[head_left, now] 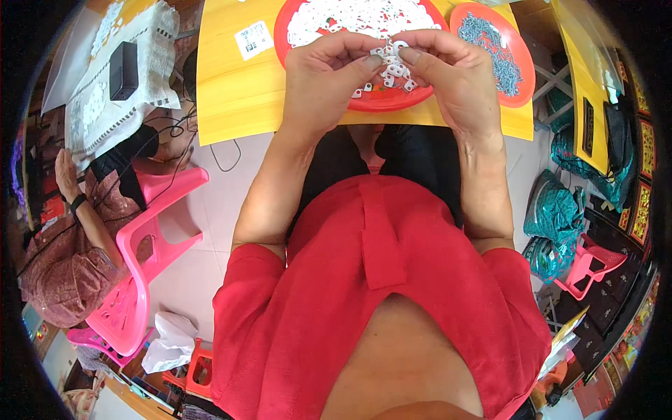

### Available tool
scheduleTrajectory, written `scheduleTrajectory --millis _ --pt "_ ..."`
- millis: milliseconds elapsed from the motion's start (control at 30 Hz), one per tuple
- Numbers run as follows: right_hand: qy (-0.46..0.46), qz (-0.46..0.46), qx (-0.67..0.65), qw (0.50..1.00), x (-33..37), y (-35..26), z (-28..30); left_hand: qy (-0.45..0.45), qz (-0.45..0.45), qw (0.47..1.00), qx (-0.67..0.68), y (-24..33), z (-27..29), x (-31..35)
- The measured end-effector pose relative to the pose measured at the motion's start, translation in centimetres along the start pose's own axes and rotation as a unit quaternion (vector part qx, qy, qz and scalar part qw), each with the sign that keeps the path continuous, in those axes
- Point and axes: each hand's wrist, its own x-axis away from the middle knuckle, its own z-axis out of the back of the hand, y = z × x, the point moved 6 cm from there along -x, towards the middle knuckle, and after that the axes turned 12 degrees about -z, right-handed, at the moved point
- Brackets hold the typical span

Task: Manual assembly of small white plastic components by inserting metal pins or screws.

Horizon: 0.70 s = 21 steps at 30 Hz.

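Note:
My two hands meet fingertip to fingertip above a round red tray [381,106] heaped with small white plastic clips [336,18]. Between thumb and fingers, my right hand [458,80] pinches a small white plastic clip [400,47] with a rounded end. My left hand [318,80] is closed in a pinch just beside it; what sits in its fingertips is too small to make out. More clips lie below my fingers in the tray. To the right of it, an orange-red plate [519,92] holds a pile of small grey metal nails [486,45].
Tray and plate stand on a yellow wood-grain table [231,105] with a printed white label [254,40]. At left, another person [77,259] sits on a pink chair [133,280] beside a cloth-covered table with a black box [124,70]. Teal sacks [553,210] stand at right.

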Motion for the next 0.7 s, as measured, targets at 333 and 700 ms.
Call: scheduleTrajectory --millis 333,700 --pt "0.005 0.038 0.080 0.996 0.7 -1.0 -0.8 -0.001 -0.024 0.998 -0.066 0.7 -0.5 0.2" --pt "-0.024 0.014 -0.048 0.998 0.6 0.2 -0.5 -0.017 -0.029 0.999 -0.034 0.4 -0.6 0.2"
